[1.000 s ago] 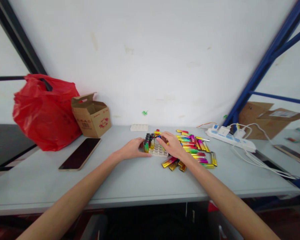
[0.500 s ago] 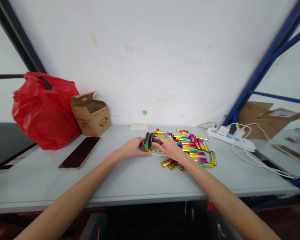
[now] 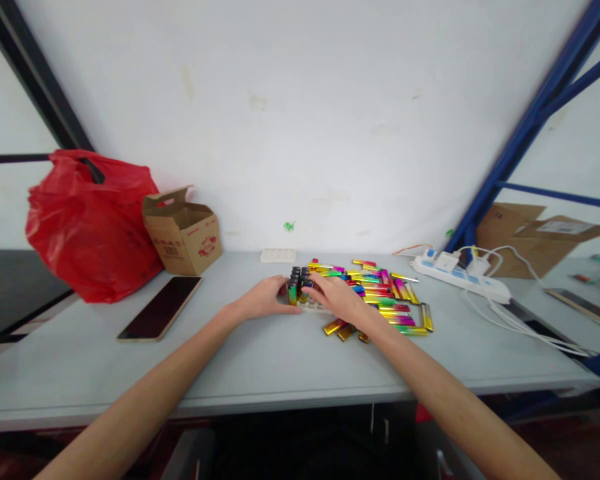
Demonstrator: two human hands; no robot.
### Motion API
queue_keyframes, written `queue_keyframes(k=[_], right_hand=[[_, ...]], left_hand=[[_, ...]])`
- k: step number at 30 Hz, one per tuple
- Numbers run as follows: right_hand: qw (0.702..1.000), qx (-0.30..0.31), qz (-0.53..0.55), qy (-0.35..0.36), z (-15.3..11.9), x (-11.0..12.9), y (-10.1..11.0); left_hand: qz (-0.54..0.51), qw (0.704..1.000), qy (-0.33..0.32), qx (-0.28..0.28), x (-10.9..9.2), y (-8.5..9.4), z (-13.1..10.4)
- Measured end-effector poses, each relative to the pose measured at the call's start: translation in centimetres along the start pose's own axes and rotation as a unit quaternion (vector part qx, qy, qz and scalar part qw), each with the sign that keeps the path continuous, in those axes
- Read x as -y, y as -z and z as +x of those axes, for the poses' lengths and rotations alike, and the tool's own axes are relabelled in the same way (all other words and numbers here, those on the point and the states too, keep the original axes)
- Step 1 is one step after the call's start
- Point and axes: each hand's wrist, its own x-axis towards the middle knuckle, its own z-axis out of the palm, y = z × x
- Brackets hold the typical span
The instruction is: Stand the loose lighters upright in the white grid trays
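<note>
a pale wall [image 3: 300, 133] stood behind a grey table [image 3: 260, 360]. both forearms reached in from the near edge and converged on a small white tray [image 3: 314, 307] at the middle. the left hand [image 3: 267, 297] lay low at its left end, thumb stretched along the near side and fingers curled behind, so it held the tray between them. the right hand [image 3: 337, 298] arched over the tray's right part, palm down, fingertips close together by the black top of a lighter; whether they gripped it i could not tell. upright lighters [image 3: 293, 291] filled the left part of the tray, and a loose pile [image 3: 380, 300] of shiny ones lay flat to the right, partly beneath the right wrist.

a second earlier the right hand sat farther right and left rows of holes showing; by now it had shifted left and hid most of them. the left hand had kept its place.
</note>
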Motion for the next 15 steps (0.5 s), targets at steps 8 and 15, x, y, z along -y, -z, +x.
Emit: queue_keyframes(k=[8, 15], right_hand=[[0.996, 0.032, -0.080, -0.037, 0.1, 1.3, 1.0], [0.995, 0.025, -0.086, -0.054, 0.0, 0.4, 2.0]], left_hand=[[0.006, 1.000, -0.002, -0.007, 0.2, -0.1, 0.1], [0.015, 1.000, -0.002, 0.004, -0.1, 0.0, 0.1]])
